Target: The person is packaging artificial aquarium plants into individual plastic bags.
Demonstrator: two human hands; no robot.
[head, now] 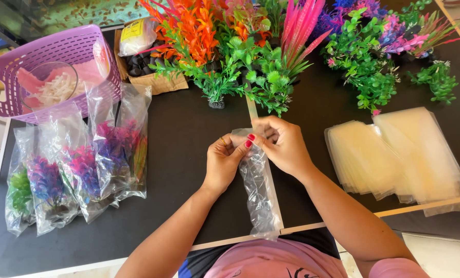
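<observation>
1. Black tabletop (189, 154) with pale edging fills the scene, crowded along its far side and both flanks.
2. At centre, a person's left hand (224, 160) and right hand (281, 144) meet at the mouth of a clear plastic bag (260, 190); both pinch its top edge with fingers closed narrowly on the film, and the bag trails down toward the person's body.
3. Just beyond the hands, a bank of artificial plants (250, 67) in orange, green, pink and purple stands across the table's far edge.
4. To the left lie several filled bags (81, 164), each holding a coloured plant, overlapping one another and well apart from the hands.
5. Behind those, a lilac basket (45, 56) holds a clear bowl (50, 85) with pale pieces inside, beside an open cardboard box (147, 67) of dark bases.
6. On the right, a fanned stack of empty flat bags (400, 154) rests near the right forearm, not touching it.
7. Nothing lies between the hands and the plants.
</observation>
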